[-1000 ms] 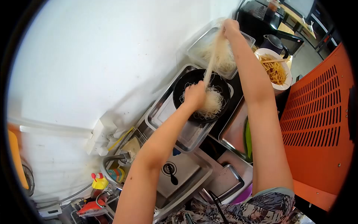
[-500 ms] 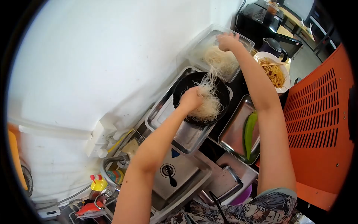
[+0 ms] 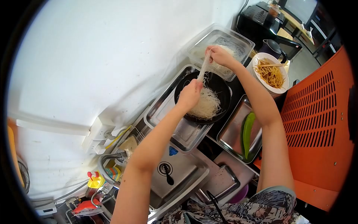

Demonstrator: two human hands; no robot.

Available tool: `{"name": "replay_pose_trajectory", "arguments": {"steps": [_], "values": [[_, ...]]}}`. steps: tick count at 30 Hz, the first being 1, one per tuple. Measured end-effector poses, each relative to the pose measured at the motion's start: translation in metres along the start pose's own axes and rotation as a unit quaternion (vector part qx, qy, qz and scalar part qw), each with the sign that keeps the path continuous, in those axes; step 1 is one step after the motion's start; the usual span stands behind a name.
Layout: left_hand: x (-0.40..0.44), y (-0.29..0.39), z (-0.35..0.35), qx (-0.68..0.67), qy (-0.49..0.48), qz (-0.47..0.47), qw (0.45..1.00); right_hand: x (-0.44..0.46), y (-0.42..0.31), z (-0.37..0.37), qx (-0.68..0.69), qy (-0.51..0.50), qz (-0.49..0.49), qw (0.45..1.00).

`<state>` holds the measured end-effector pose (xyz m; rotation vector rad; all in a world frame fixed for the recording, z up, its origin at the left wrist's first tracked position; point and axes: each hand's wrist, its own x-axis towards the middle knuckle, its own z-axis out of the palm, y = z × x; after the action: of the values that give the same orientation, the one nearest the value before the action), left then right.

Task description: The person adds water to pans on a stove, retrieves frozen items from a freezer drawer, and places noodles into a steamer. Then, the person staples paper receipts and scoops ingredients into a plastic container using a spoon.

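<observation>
A strand bundle of thin white rice noodles [image 3: 204, 67] is stretched between my two hands. My left hand [image 3: 191, 93] is closed on its lower end, above the black pan [image 3: 222, 86]. The upper end is gripped by my right hand [image 3: 218, 56], over the near side of the clear plastic container [image 3: 243, 47]. A loose heap of the same noodles [image 3: 207, 106] lies in the pan, below my left hand. More pale noodles [image 3: 223, 69] are in the container, partly hidden by my right hand and forearm. The pan sits over a steel tray [image 3: 164, 111].
Right of the pan, a steel tray [image 3: 228, 137] holds a long green pepper [image 3: 247, 134]. Fried noodles with chopsticks sit in a white bowl [image 3: 258, 73] beside a dark kettle [image 3: 272, 46]. A sink [image 3: 182, 179] is nearer me; an orange vented panel [image 3: 317, 123] borders the right.
My right hand has come down and left from the container's far side, and its fingers have closed on the noodles. The strands between my hands are now pulled into a tight bundle.
</observation>
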<state>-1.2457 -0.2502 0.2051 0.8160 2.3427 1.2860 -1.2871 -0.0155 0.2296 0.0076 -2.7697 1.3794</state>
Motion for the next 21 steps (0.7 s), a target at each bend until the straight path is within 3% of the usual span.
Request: {"name": "replay_pose_trajectory", "arguments": {"steps": [1,5,7,8,11,15,17,19,20,21], "values": [[-0.006,0.004,0.004,0.054,0.020,0.014,0.998,0.003,-0.007,-0.001,0.088,0.026,0.028,0.995],[-0.009,0.009,0.014,0.120,0.043,0.068,0.989,0.008,-0.016,0.003,0.196,0.117,0.135,0.964],[-0.016,0.010,0.019,0.127,0.054,0.102,0.985,0.023,0.001,-0.009,0.322,0.189,0.246,0.894],[-0.022,0.010,0.021,0.136,0.051,0.123,0.982,0.028,0.008,-0.022,0.322,0.189,0.245,0.894],[-0.046,0.001,0.031,0.169,0.021,0.129,0.977,0.040,0.028,-0.061,0.127,0.288,0.244,0.917],[-0.057,-0.009,0.027,0.221,0.059,0.177,0.957,0.059,0.010,-0.086,0.158,0.331,0.258,0.894],[-0.053,0.000,0.023,0.237,0.088,0.197,0.947,0.054,-0.016,-0.091,0.107,0.318,0.119,0.934],[-0.045,0.017,0.015,0.324,0.085,0.207,0.919,0.057,-0.015,-0.088,0.085,0.319,0.134,0.934],[-0.042,0.013,0.016,0.324,0.084,0.208,0.919,0.078,0.021,-0.083,-0.133,0.209,0.062,0.967],[-0.038,0.007,0.018,0.344,0.018,0.214,0.914,0.088,0.041,-0.080,-0.343,0.085,-0.013,0.935]]}}
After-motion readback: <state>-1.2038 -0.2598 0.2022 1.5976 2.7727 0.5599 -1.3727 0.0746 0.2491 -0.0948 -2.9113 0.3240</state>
